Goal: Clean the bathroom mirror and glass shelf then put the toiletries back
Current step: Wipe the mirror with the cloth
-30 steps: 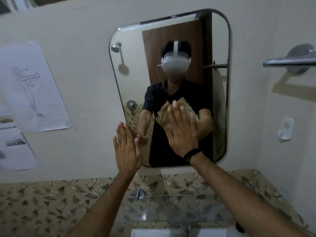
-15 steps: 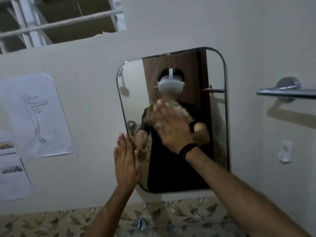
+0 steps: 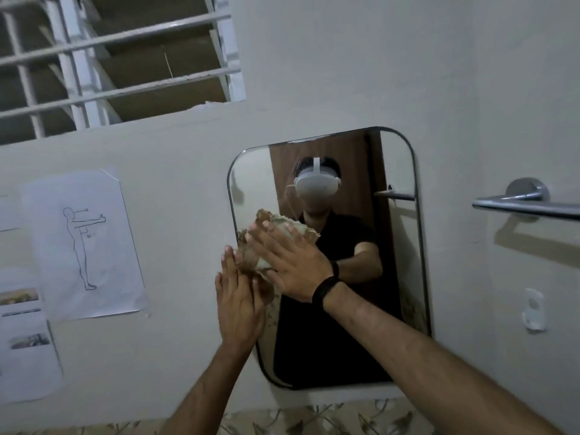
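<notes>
Your right hand (image 3: pixel 292 262) presses the cloth (image 3: pixel 266 243) flat-fingered against the mirror (image 3: pixel 398 246), upper left zone. Left hand (image 3: pixel 240 296), open, braces just below at the frame edge. Risk: nothing grips the cloth; it could slip free.

Dim, flat indoor light. A soft shadow is cast below the towel bar (image 3: pixel 530 205). Edges are bowed by wide-angle distortion; slight motion blur throughout.

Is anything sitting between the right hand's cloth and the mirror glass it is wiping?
Nothing visible does. The right hand presses the cloth flat against the mirror, near its left edge. The left hand lies flat at that edge, below and beside the cloth, not under it.
</notes>
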